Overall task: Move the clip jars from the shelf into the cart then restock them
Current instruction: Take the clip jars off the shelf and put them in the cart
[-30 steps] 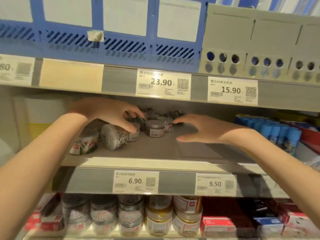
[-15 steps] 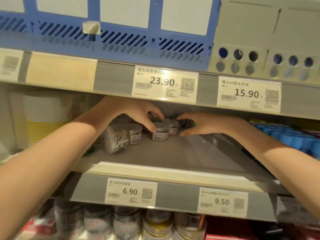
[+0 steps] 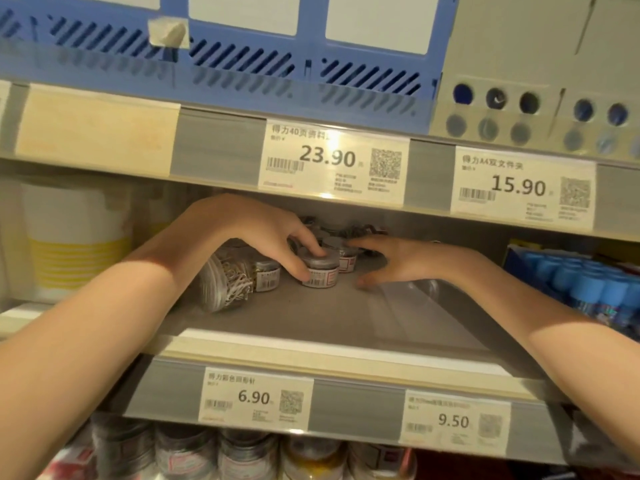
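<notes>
Clear glossy plastic clip jars (image 3: 320, 270), matt grey lids; matt grey shelf (image 3: 311, 310); glossy paper price labels (image 3: 332, 161).

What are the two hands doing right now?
Left hand: closed on a small clip jar on the shelf.
Right hand: open, fingers spread, holding nothing.

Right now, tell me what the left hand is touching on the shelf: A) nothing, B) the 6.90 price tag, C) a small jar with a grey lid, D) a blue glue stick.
C: the left hand has its fingers around the small jar, over its grey lid.
</notes>
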`<state>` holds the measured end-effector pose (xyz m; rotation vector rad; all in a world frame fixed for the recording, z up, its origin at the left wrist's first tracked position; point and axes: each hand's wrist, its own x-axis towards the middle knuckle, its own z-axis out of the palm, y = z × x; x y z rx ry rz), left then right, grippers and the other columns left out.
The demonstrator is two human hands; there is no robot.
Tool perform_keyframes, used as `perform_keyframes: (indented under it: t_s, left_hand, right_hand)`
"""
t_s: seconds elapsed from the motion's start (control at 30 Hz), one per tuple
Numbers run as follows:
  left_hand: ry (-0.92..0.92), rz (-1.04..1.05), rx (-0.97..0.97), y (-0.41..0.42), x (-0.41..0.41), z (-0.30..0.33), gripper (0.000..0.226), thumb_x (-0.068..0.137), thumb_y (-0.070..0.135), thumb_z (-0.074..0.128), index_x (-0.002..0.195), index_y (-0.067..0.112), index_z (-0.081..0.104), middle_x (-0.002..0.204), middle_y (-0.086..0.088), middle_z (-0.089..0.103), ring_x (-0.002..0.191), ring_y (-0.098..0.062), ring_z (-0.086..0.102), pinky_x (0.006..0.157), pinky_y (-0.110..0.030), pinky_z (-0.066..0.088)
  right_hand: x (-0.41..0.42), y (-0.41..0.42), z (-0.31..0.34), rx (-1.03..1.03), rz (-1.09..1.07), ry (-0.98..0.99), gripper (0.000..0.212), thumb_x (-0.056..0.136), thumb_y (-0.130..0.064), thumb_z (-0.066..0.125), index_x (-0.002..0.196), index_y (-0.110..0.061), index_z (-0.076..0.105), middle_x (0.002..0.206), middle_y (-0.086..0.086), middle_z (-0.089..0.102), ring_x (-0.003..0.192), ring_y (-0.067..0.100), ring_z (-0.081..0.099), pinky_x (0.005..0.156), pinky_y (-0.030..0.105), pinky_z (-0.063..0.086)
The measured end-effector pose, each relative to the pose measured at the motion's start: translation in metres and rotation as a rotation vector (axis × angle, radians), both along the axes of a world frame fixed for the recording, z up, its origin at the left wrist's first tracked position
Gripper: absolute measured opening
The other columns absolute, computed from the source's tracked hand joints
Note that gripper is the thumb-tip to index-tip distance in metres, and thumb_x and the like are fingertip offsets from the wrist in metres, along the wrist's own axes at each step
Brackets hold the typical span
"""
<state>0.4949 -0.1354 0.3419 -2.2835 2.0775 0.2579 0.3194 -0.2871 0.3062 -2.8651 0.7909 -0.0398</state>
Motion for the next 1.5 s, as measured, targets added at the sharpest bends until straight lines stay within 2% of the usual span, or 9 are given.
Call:
perform_keyframes:
  t_s: [0.3,0.47,0.67,0.77,0.87,1.0,1.13,1.3,1.5]
  left_hand:
    - [0.102,-0.084,0.104,0.008,0.010,0.003,0.064,0.055,0.077,0.066,0.115,0.063,0.049,0.138,0.021,0.047,0.125,0.004,0.043,0.112,-0.030,0.029]
    - [0.135,-0.107,0.093,0.010,0.014,0.002,0.056,0.050,0.076,0.064,0.105,0.065,0.056,0.124,0.025,0.056,0.114,0.007,0.052,0.109,-0.030,0.035]
    - [0.161,-0.121,0.070,0.014,0.012,0.005,0.053,0.052,0.073,0.064,0.104,0.062,0.060,0.118,0.029,0.058,0.109,0.010,0.054,0.107,-0.029,0.038]
    - [0.204,-0.119,0.045,0.013,0.014,0.004,0.050,0.058,0.066,0.072,0.107,0.057,0.062,0.117,0.024,0.063,0.109,0.006,0.056,0.104,-0.029,0.040]
    - [0.278,-0.114,0.006,0.012,0.016,0.003,0.047,0.068,0.045,0.076,0.113,0.044,0.063,0.113,0.023,0.065,0.108,0.005,0.058,0.098,-0.023,0.042]
    - [0.191,-0.051,0.037,0.010,0.014,0.003,0.050,0.077,0.039,0.072,0.123,0.045,0.054,0.120,0.028,0.058,0.113,0.006,0.053,0.095,-0.017,0.040]
    - [0.039,0.044,0.080,0.012,0.014,0.004,0.062,0.076,0.049,0.068,0.133,0.045,0.043,0.135,0.025,0.045,0.125,-0.001,0.042,0.107,-0.027,0.033]
    - [-0.065,0.178,0.074,0.016,0.018,0.005,0.064,0.077,0.058,0.063,0.135,0.042,0.043,0.142,0.014,0.040,0.123,-0.009,0.042,0.097,-0.022,0.032]
    - [-0.151,0.227,0.122,0.018,0.021,0.008,0.074,0.072,0.059,0.067,0.139,0.045,0.039,0.151,0.009,0.030,0.136,-0.017,0.032,0.107,-0.030,0.030]
  right_hand:
    - [-0.012,0.013,0.016,0.025,0.002,0.054,0.076,0.081,-0.043,0.069,0.145,-0.035,0.030,0.148,-0.010,0.035,0.129,0.009,0.040,0.100,0.020,0.031]
    - [-0.026,0.021,0.030,-0.029,0.004,0.121,0.061,0.081,-0.047,0.067,0.137,-0.042,0.041,0.121,-0.017,0.046,0.117,0.005,0.047,0.093,0.020,0.033]
    - [-0.033,0.024,0.037,0.056,0.052,0.007,0.034,0.082,-0.037,0.068,0.116,-0.037,0.063,0.112,-0.018,0.060,0.097,-0.006,0.056,0.073,0.000,0.038]
    - [-0.029,0.021,0.032,0.059,0.028,-0.087,0.034,0.081,-0.036,0.070,0.113,-0.038,0.060,0.113,-0.016,0.061,0.099,-0.001,0.058,0.084,0.015,0.044]
    - [-0.024,0.016,0.022,0.052,-0.003,-0.110,0.049,0.081,-0.036,0.071,0.125,-0.037,0.051,0.126,-0.009,0.053,0.109,0.007,0.054,0.093,0.024,0.042]
    - [-0.021,0.013,0.013,0.093,-0.014,-0.132,0.061,0.080,-0.036,0.072,0.134,-0.033,0.044,0.128,-0.008,0.050,0.110,0.011,0.052,0.091,0.023,0.041]
    - [-0.017,0.010,0.004,0.110,0.010,-0.147,0.056,0.080,-0.033,0.072,0.130,-0.030,0.047,0.121,-0.002,0.052,0.108,0.013,0.055,0.096,0.024,0.042]
    - [-0.015,0.008,0.001,0.122,0.010,-0.180,0.055,0.079,-0.035,0.072,0.128,-0.034,0.048,0.118,-0.001,0.052,0.102,0.011,0.056,0.090,0.021,0.042]
    - [-0.016,0.010,0.004,0.113,0.025,-0.220,0.050,0.078,-0.035,0.073,0.123,-0.038,0.050,0.117,-0.005,0.055,0.099,0.011,0.058,0.090,0.026,0.046]
